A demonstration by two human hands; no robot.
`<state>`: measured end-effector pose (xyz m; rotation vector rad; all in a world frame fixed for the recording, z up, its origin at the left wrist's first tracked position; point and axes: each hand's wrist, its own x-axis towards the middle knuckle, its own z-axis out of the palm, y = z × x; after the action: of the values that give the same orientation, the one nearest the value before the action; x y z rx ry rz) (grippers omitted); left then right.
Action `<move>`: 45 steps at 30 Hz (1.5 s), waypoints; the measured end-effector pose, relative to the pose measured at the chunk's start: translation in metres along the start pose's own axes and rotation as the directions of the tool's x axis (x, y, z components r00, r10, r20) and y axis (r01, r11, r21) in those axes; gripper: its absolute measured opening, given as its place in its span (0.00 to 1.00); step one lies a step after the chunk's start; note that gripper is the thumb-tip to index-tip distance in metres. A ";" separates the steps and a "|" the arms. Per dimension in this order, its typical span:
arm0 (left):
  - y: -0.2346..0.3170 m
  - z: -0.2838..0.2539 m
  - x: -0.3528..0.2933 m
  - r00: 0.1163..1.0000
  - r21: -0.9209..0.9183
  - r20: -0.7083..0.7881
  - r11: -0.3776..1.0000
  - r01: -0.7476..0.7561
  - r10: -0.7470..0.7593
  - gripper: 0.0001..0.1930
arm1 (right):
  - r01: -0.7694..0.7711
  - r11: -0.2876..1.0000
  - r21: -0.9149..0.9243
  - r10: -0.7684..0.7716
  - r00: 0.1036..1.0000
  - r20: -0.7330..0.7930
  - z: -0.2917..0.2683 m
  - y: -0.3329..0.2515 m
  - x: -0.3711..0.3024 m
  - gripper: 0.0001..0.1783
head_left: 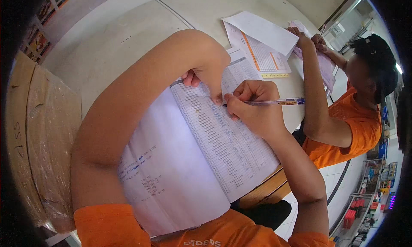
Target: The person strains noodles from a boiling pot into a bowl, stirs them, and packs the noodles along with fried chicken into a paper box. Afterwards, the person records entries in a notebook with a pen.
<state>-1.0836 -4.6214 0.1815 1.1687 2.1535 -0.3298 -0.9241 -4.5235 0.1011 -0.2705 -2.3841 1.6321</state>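
A ledger of printed tables (227, 140) lies open across the table edge and my lap. Its left page (171, 170) is mostly blank, with handwritten lines near the bottom. My right hand (257, 101) pinches a clear ballpoint pen (274, 102) with a dark blue end, its tip on the table page. Bent over the top of the ledger, my left hand (208, 64) rests on the page. Its thumb is stretched down close to the pen tip, apart from the curled fingers, and nothing shows in that hand; part of its fingers is hidden.
Loose paper sheets (262, 32) and a yellow ruler strip (274, 76) lie beyond the ledger on the pale table (128, 37). At the right, a person in an orange shirt (356, 122) writes on pinkish paper. A plastic-wrapped cardboard box (53, 140) stands at my left. Shelves (360, 208) stand behind.
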 end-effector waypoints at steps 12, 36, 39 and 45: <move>-0.002 0.000 0.004 0.999 0.001 -0.034 0.999 -0.038 0.038 0.32 | 0.000 0.999 0.035 0.000 1.000 0.000 -0.002 0.000 0.002 0.15; 0.000 -0.001 0.000 1.000 -0.024 -0.028 1.000 -0.015 0.014 0.29 | -0.093 0.984 0.155 0.083 0.994 0.068 -0.005 -0.008 -0.003 0.15; -0.001 -0.001 0.002 1.000 -0.042 -0.016 0.999 -0.028 0.027 0.29 | -0.062 0.992 0.111 0.054 0.995 0.079 -0.006 0.000 -0.005 0.16; 0.011 -0.004 -0.005 0.999 0.182 0.033 0.983 -0.030 0.024 0.35 | -0.029 0.986 0.164 0.013 0.995 0.096 -0.007 0.000 -0.007 0.16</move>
<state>-1.0741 -4.6169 0.1888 1.2844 2.1137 -0.5395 -0.9157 -4.5188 0.1031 -0.1921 -2.3014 1.8792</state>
